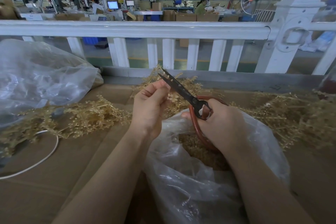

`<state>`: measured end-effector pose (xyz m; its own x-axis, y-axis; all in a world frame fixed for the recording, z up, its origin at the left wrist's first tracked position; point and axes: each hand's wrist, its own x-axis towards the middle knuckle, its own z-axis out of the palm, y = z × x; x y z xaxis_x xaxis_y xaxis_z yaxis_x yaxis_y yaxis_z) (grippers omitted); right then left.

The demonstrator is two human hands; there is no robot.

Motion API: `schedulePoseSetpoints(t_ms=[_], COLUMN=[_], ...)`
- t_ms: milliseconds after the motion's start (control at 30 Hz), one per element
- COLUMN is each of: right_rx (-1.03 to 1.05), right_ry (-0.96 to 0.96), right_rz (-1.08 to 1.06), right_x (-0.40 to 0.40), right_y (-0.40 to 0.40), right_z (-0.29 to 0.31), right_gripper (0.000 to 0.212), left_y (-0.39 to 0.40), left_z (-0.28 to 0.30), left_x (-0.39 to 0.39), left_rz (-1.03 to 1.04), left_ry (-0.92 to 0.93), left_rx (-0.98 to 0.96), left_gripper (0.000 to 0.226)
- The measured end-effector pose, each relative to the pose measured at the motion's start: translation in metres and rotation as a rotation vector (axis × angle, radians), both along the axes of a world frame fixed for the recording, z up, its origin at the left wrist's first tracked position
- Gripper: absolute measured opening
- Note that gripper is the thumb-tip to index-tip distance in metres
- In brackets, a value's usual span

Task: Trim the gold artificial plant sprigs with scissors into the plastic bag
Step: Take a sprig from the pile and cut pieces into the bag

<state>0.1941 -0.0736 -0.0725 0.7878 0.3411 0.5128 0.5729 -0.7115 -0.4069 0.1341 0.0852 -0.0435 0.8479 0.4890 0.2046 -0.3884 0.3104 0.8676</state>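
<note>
Left hand [151, 103]: fingers curled, pinching one small gold sprig [170, 94] at the blades, raised above the bag mouth. Right hand [221, 123]: wrapped round the red loop handles of the scissors [183, 92], dark blades slightly parted, pointing up and away, tips just past the left fingertips. Plastic bag [200, 178]: clear, crumpled, mouth open directly beneath both hands; contents, a mass of gold trimmed pieces [198, 149] seen through the opening and the film. Second plastic bag [41, 80]: large, clear, slumped at far left, contents indistinct through the film. Loose gold sprigs: one heap [76, 120] left of the hands, spread toward the second bag; one heap [291, 116] right of the hands, reaching the edge of view; a smaller tangle [183, 82] behind the scissors against the fence base. White cord [45, 158]: curved loop lying at lower left. Work surface [72, 169]: flat brown cardboard sheets. White fence [138, 30]: rail, pickets and capped post, directly behind the surface. Beyond: factory hall with green floor, cardboard boxes, benches, lit monitors, large windows, distant seated workers.
</note>
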Motion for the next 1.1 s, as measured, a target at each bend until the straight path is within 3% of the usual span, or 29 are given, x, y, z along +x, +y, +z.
schedulePoseSetpoints(t_ms=[100,233,467,733,900,1100], right_rx=[-0.014,-0.021,0.038,0.066,0.088,0.047], right_ry=[-0.005,-0.022,-0.007,-0.010,0.003,0.038], right_rz=[0.008,0.002,0.025,0.044,0.071,0.033], right_x=[0.0000,-0.0004,-0.0016,-0.0009,-0.0012,0.0010], right_y=[-0.0003,-0.0006,-0.0004,-0.0005,-0.0006,-0.0020], right_z=[0.0004,0.0015,-0.0006,-0.0019,-0.0016,-0.0014], right_gripper=[0.070,0.069,0.077,0.070,0.066,0.078], left_y=[-0.0003,0.0005,0.0016,0.0044,0.0056,0.0072], left_z=[0.0007,0.0006,-0.0004,0.0006,-0.0013,-0.0038], left_x=[-0.0002,-0.0001,-0.0011,-0.0016,-0.0007,0.0005], left_rz=[0.024,-0.013,-0.047,0.095,0.021,-0.035], left_ry=[0.035,0.062,0.022,-0.025,0.000,-0.007], left_rx=[0.055,0.111,0.098,0.250,0.232,0.255], left_gripper=[0.029,0.016,0.019,0.018,0.013,0.018])
